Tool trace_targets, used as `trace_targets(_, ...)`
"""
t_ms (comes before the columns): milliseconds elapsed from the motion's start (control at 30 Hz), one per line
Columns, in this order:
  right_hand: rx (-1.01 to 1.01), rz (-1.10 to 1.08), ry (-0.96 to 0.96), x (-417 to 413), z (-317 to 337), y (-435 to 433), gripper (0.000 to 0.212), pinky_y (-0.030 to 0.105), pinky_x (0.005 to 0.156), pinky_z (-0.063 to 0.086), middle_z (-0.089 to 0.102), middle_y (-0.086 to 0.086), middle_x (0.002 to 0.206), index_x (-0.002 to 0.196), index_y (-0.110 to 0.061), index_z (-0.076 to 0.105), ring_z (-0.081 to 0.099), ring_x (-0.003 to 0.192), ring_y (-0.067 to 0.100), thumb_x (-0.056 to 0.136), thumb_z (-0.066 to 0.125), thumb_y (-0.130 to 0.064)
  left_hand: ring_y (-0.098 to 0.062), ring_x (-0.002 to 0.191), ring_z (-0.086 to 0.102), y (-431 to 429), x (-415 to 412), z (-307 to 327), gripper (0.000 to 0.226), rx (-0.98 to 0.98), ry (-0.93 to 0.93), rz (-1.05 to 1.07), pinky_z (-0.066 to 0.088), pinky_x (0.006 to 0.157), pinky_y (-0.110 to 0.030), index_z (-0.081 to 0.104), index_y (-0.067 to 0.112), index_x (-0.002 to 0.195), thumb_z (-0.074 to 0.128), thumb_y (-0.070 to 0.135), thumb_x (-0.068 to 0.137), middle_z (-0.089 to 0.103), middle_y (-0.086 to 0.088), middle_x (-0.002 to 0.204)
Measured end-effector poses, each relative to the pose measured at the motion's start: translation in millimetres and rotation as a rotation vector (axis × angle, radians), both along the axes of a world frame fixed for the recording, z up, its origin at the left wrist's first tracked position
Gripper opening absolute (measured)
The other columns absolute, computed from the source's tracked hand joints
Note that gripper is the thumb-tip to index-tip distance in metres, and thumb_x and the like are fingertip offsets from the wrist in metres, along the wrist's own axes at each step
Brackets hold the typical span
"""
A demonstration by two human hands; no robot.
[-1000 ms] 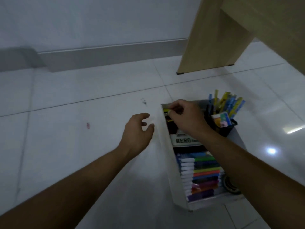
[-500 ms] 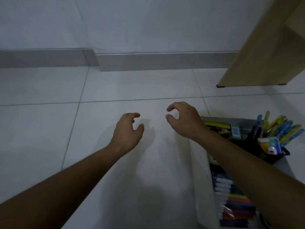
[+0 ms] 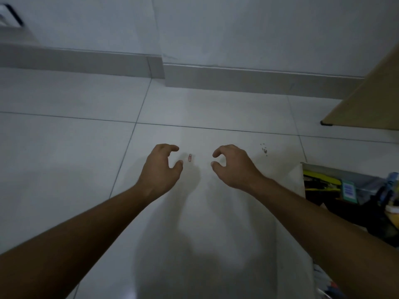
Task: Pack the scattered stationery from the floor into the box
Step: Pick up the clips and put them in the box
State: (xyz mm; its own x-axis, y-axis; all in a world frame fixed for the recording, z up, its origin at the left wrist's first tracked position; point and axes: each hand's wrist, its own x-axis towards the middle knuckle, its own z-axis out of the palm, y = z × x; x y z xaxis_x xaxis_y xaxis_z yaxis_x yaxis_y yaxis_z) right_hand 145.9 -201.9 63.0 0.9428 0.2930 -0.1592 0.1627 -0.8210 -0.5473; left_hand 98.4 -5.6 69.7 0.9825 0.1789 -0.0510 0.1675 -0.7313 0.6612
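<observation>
Lying flat on the white tiled floor between the empty, loosely curled left hand and right hand, the small pink paper clip looks light, thin, needing an edge pinch.

A small pink paper clip is lying on a floor that is showing pale grey-white tiles crossed by thin dark lines, with a cluster of dark specks marking it further right. At the far side a pale grey wall is meeting a slightly darker grey skirting board, and a light tan wooden panel is standing out at the far right. At the right edge a white box is holding yellow-and-black stationery, a green card with a white, blue-printed label, and blue clips.
</observation>
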Motion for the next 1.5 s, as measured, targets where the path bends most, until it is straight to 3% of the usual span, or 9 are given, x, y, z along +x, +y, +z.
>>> trace_targets(267, -0.03, 0.084, 0.078, 22, -33, 52, 0.028, 0.036, 0.092, 0.049, 0.057, 0.01, 0.124, 0.12, -0.016, 0.06, 0.058, 0.108, 0.025, 0.093, 0.055, -0.019, -0.017, 0.121, 0.05, 25, -4, -6, 0.04, 0.06, 0.031, 0.025, 0.038, 0.099, -0.028, 0.055, 0.014, 0.128, 0.061, 0.025, 0.09, 0.049, -0.002, 0.136)
trace_targets(433, -0.133, 0.091, 0.115, 46, -60, 79, 0.04, 0.037, 0.093, 0.05, 0.055, 0.016, 0.128, 0.132, -0.012, 0.054, 0.056, 0.115, 0.032, 0.093, 0.057, -0.021, -0.016, 0.119, 0.051, 32, -1, -17, 0.039, 0.062, 0.038, 0.046, 0.036, 0.095, -0.022, 0.055, 0.015, 0.127, 0.061, 0.026, 0.09, 0.05, -0.002, 0.135)
trace_targets(567, -0.166, 0.061, 0.096, 57, -73, 82, 0.018, 0.023, 0.065, 0.044, 0.062, 0.011, 0.098, 0.1, -0.007, 0.069, 0.062, 0.09, 0.028, 0.09, 0.06, -0.02, -0.015, 0.119, 0.05, 35, -2, -23, 0.038, 0.04, 0.048, 0.06, 0.034, 0.092, -0.02, 0.055, 0.017, 0.127, 0.061, 0.026, 0.09, 0.049, -0.001, 0.134)
trace_targets(667, -0.163, 0.028, 0.053, 60, -78, 78, 0.006, 0.027, 0.069, 0.049, 0.069, 0.004, 0.093, 0.082, -0.018, 0.074, 0.065, 0.089, 0.024, 0.082, 0.069, -0.022, -0.016, 0.119, 0.05, 36, -3, -26, 0.038, 0.031, 0.049, 0.06, 0.035, 0.093, -0.02, 0.055, 0.017, 0.126, 0.061, 0.025, 0.089, 0.049, -0.001, 0.134)
trace_targets(833, -0.324, 0.207, -0.06, 56, -74, 76, 0.016, 0.033, 0.075, 0.048, 0.06, 0.01, 0.11, 0.1, -0.009, 0.068, 0.061, 0.101, 0.031, 0.09, 0.057, -0.013, -0.016, 0.12, 0.05, 37, -4, -26, 0.039, 0.035, 0.059, 0.059, 0.035, 0.092, -0.021, 0.055, 0.018, 0.126, 0.062, 0.026, 0.089, 0.048, 0.0, 0.135)
trace_targets(1000, -0.519, 0.433, -0.24, 32, -75, 64, 0.026, 0.038, 0.065, 0.039, 0.053, 0.018, 0.113, 0.108, 0.001, 0.055, 0.057, 0.098, 0.034, 0.088, 0.04, 0.005, -0.015, 0.12, 0.05, 27, -5, -23, 0.04, 0.054, 0.057, 0.037, 0.035, 0.093, -0.021, 0.054, 0.018, 0.127, 0.062, 0.027, 0.089, 0.049, 0.001, 0.136)
trace_targets(1167, -0.328, 0.205, -0.133, 20, -63, 42, 0.021, 0.037, 0.074, 0.047, 0.057, 0.013, 0.107, 0.107, -0.007, 0.059, 0.06, 0.095, 0.034, 0.093, 0.043, -0.007, -0.015, 0.12, 0.05, 9, -10, -21, 0.038, 0.026, 0.057, -0.033, 0.035, 0.094, -0.021, 0.055, 0.017, 0.127, 0.06, 0.026, 0.091, 0.049, 0.001, 0.135)
trace_targets(1333, 0.036, 0.037, -0.296, -4, -26, 6, 0.023, 0.04, 0.073, 0.053, 0.065, 0.008, 0.095, 0.101, -0.011, 0.066, 0.062, 0.084, 0.026, 0.096, 0.044, -0.017, -0.01, 0.113, 0.053, -30, -14, -12, 0.031, -0.113, 0.012, -0.084, 0.046, 0.095, -0.028, 0.056, 0.018, 0.125, 0.054, 0.02, 0.094, 0.053, 0.002, 0.131)
trace_targets(1500, 0.147, -0.112, -0.429, -32, 19, -60, 0.022, 0.034, 0.073, 0.053, 0.068, 0.005, 0.093, 0.104, -0.011, 0.068, 0.062, 0.082, 0.017, 0.097, 0.049, -0.018, -0.007, 0.11, 0.055, -98, -17, 9, 0.032, -0.23, -0.023, -0.223, 0.049, 0.085, -0.023, 0.054, 0.018, 0.126, 0.054, 0.02, 0.094, 0.055, 0.004, 0.13)
